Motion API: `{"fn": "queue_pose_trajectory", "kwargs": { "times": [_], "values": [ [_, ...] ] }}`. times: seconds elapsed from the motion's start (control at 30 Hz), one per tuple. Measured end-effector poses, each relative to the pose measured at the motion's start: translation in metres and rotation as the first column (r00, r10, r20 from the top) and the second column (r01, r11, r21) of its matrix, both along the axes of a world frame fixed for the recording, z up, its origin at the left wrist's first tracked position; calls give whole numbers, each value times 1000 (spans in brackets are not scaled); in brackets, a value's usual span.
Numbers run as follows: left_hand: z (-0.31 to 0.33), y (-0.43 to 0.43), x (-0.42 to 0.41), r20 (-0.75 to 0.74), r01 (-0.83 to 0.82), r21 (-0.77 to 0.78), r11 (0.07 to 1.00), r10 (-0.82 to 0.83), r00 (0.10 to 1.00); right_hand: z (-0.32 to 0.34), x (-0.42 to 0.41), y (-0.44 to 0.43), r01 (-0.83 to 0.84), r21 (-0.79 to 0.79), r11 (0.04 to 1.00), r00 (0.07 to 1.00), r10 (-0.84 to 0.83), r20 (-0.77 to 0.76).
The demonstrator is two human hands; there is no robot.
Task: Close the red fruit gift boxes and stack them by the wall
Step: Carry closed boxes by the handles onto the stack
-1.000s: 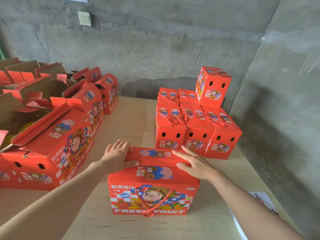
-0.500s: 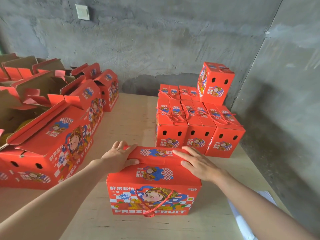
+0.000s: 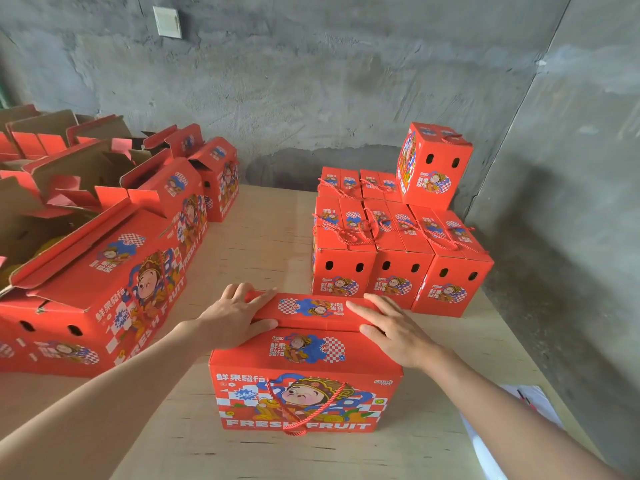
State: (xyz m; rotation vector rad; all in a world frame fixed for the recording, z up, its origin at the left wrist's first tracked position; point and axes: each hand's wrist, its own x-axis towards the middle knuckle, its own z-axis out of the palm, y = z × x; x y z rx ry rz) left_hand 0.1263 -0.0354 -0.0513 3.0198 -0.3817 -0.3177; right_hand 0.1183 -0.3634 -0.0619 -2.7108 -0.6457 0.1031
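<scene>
A red fruit gift box [image 3: 304, 400] stands on the wooden table [image 3: 263, 244] right in front of me, its rope handle hanging down the printed front. My left hand [image 3: 232, 318] lies on the left end of its top flap, fingers over the ridge and thumb along the near fold. My right hand [image 3: 398, 332] presses on the right end with straight fingers. Just behind, closed red boxes [image 3: 398, 261] stand in rows by the corner wall, and one more box [image 3: 433, 164] sits on top of them.
Several open red boxes [image 3: 104, 271] with raised flaps fill the table's left side; yellow fruit shows in the nearest one. Grey concrete walls [image 3: 346, 81] close the back and right. A white sheet [image 3: 530, 400] lies at the table's right edge.
Both hands have stayed on the box's top flaps, with the fingers shifted only slightly. My view has tilted a little.
</scene>
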Motion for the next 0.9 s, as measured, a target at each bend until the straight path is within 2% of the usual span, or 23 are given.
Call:
{"fn": "queue_pose_trajectory", "kwargs": {
  "times": [0.17, 0.4, 0.47, 0.5, 0.57, 0.6, 0.67, 0.7, 0.77, 0.9],
  "values": [
    [-6, 0, -1, -28, -11, -31, 999, 10, 1000, 2, 1, -2, -33, -34, 999, 996, 30, -90],
    [-8, -7, 1, 21, -21, 91, 996, 20, 1000, 11, 5, 2, -36, -169, 985, 982, 4, -190],
    [-7, -13, -6, 50, -46, 102, 994, 41, 998, 11, 0, 5, -29, -183, 983, 992, 5, -128],
    [-8, -17, -11, 80, -71, 83, 994, 64, 995, 7, -4, 5, -4, -122, 993, 999, -2, -50],
    [-14, -24, -25, 145, -164, -5, 987, 162, 976, -4, -16, 4, 114, 170, 979, 992, -122, 42],
    [-17, -26, -32, 161, -233, -64, 970, 241, 957, -10, -21, 2, 196, 325, 925, 979, -201, -18],
    [-19, -26, -41, 121, -393, -182, 901, 417, 901, -19, -28, -4, 324, 488, 810, 942, -229, -245],
    [-18, -25, -43, 80, -456, -236, 858, 485, 871, -20, -30, -5, 346, 511, 787, 924, -192, -329],
    [-15, -28, -43, 21, -513, -291, 807, 542, 840, -20, -31, -6, 312, 506, 804, 916, -114, -384],
    [-17, -33, -38, 56, -485, -258, 836, 514, 856, -17, -26, -5, 258, 456, 852, 926, -84, -367]
  ]
}}
